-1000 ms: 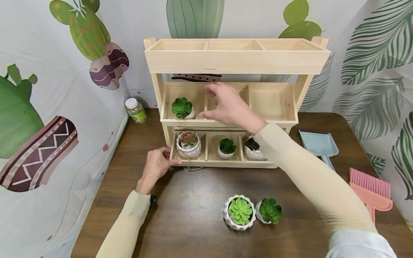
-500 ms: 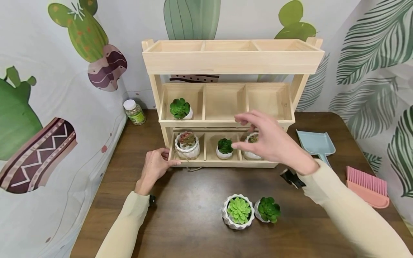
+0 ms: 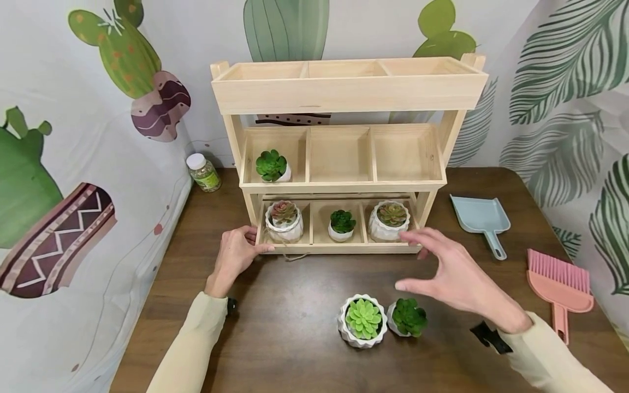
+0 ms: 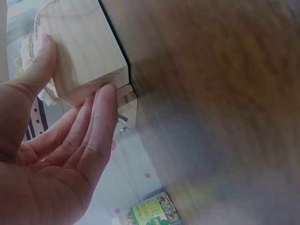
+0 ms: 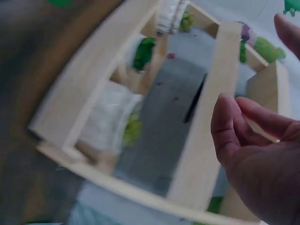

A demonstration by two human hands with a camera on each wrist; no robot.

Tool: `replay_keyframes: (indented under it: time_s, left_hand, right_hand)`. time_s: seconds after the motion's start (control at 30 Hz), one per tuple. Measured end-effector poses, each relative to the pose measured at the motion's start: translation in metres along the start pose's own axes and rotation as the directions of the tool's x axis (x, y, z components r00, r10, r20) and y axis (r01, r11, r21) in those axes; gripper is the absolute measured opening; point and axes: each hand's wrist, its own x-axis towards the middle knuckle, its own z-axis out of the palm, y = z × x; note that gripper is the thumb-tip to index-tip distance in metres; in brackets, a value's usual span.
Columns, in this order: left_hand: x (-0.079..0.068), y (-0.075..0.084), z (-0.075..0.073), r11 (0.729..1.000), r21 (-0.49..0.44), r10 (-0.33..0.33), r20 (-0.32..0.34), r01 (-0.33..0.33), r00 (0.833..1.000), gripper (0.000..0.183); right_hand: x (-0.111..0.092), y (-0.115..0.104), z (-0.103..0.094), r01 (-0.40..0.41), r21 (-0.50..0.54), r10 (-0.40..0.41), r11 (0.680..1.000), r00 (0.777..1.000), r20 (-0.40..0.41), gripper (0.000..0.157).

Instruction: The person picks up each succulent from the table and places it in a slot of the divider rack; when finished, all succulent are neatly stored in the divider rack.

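My left hand (image 3: 235, 256) holds the lower left corner of a three-tier wooden plant shelf (image 3: 350, 97); in the left wrist view the thumb lies along the front board (image 4: 86, 47) and the fingers touch its end. Over the table, my right hand (image 3: 454, 273) hangs with thumb and fingers spread and nothing between them. Closest to it is a dark green succulent (image 3: 409, 317) in a tilted white pot. Beside that stands a light green succulent (image 3: 363, 319) in a scalloped white pot. The right wrist view is blurred.
The bottom tier holds a reddish succulent (image 3: 284, 213), a small dark green one (image 3: 342, 221) and a brownish green one (image 3: 392, 214). Another potted succulent (image 3: 271, 166) sits middle-tier left. A jar (image 3: 203, 173) stands left; a blue dustpan (image 3: 481, 215) and pink brush (image 3: 560, 284) lie right.
My right hand has moved from the middle tier down and to the right, in front of the shelf, uncovering the bottom right pot. The left hand has stayed on the shelf corner.
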Motion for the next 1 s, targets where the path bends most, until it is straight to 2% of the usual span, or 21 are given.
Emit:
replay_keyframes:
  time_s: [0.2, 0.5, 0.77, 1.0]
  left_hand:
    - [0.000, 0.000, 0.001, 1.000, -0.001, -0.011, 0.002, 0.011, 1.000, 0.048]
    - [0.000, 0.000, 0.000, 1.000, -0.004, -0.017, 0.002, 0.017, 1.000, 0.050]
    - [0.000, 0.001, 0.000, 1.000, 0.001, -0.019, 0.000, 0.019, 1.000, 0.050]
    - [0.000, 0.001, 0.000, 1.000, 0.002, -0.018, 0.002, 0.018, 1.000, 0.050]
  right_hand:
    - [-0.041, 0.022, 0.009, 0.002, 0.022, -0.002, 1.000, 1.000, 0.001, 0.097]
    - [-0.076, 0.045, 0.032, -0.029, 0.074, 0.023, 0.997, 0.997, 0.068, 0.106]
    - [-0.091, 0.056, 0.054, -0.070, 0.045, 0.064, 0.997, 0.990, 0.122, 0.107]
    - [-0.095, 0.060, 0.069, -0.054, 0.102, 0.039, 0.993, 0.989, 0.146, 0.097]
